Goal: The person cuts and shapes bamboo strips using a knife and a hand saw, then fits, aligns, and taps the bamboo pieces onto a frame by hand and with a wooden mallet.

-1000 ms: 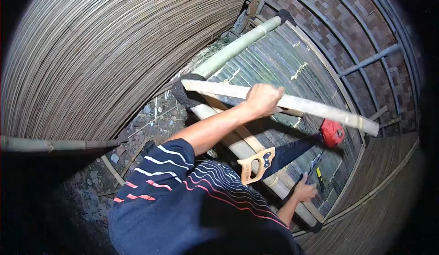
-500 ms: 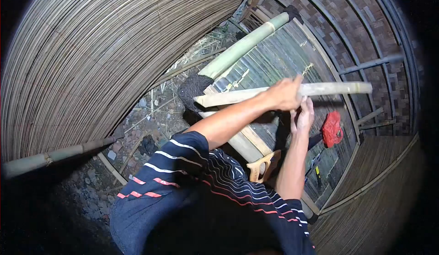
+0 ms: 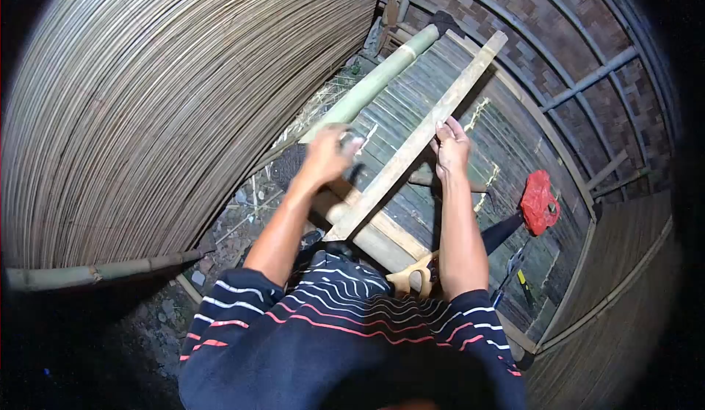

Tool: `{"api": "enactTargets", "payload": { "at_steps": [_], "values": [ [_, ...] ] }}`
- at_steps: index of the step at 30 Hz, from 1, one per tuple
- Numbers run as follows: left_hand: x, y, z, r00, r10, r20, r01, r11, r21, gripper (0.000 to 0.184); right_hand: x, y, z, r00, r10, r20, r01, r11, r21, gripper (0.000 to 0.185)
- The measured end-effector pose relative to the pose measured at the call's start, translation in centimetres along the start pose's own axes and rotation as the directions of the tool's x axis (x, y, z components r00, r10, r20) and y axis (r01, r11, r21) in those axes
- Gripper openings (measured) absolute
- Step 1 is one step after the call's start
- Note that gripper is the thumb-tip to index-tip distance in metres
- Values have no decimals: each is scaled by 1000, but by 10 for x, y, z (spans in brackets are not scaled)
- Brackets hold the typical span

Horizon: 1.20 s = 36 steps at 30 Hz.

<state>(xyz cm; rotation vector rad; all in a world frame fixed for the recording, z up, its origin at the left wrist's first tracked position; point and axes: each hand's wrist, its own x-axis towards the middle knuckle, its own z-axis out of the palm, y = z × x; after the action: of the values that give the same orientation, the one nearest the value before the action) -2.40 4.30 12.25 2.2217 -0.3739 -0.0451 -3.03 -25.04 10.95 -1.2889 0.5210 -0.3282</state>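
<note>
A long, pale split-bamboo strip [image 3: 422,134] slants above the slatted bamboo surface, its near end by my lap. My right hand [image 3: 452,145] is closed on the strip's right edge, around its middle. My left hand [image 3: 328,154] is off the strip, to its left, near the end of a thick green bamboo pole [image 3: 385,72]. Motion smears its fingers, and a greyish patch between them is unclear. Beneath the strip lies a tool with a dark wooden handle [image 3: 429,180], partly hidden. In front of my body is a saw's yellowish wooden handle [image 3: 413,276].
To the right lie a red plastic bag [image 3: 540,203], pliers [image 3: 514,261] and a yellow-and-black knife [image 3: 524,286]. A pale wooden bar [image 3: 396,235] crosses the near side. A curved reed wall [image 3: 198,79] rises at left, a woven wall [image 3: 529,39] behind.
The bamboo strip has swung from lying crosswise to pointing away from me. My left hand has let go of it and moved left. My right hand has moved up and left, holding it.
</note>
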Motion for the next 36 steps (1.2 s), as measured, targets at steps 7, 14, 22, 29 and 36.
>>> {"api": "enactTargets", "payload": {
  "at_steps": [7, 14, 22, 29, 36],
  "values": [
    [-35, -181, 30, 955, -197, -224, 247, 942, 226, 59, 36, 27, -7, 999, 34, -15, -33, 994, 108, 39],
    [-32, -164, 10, 978, -208, -23, 209, 969, 128, 62, 59, 35, -16, 999, 47, 13, -49, 992, 119, 41],
    [-37, -131, -6, 951, -302, 61, 291, 947, 136, 60, 91, 55, 8, 994, 111, -15, -111, 994, -13, 37],
    [-34, -135, -20, 928, -298, 223, 297, 954, 38, 59, 134, 62, 63, 988, 119, -97, -124, 991, -51, 39],
    [-28, -158, -36, 884, -112, 454, 120, 993, 11, 65, 155, 75, 118, 972, 112, -206, -138, 983, -120, 40]
  ]
}}
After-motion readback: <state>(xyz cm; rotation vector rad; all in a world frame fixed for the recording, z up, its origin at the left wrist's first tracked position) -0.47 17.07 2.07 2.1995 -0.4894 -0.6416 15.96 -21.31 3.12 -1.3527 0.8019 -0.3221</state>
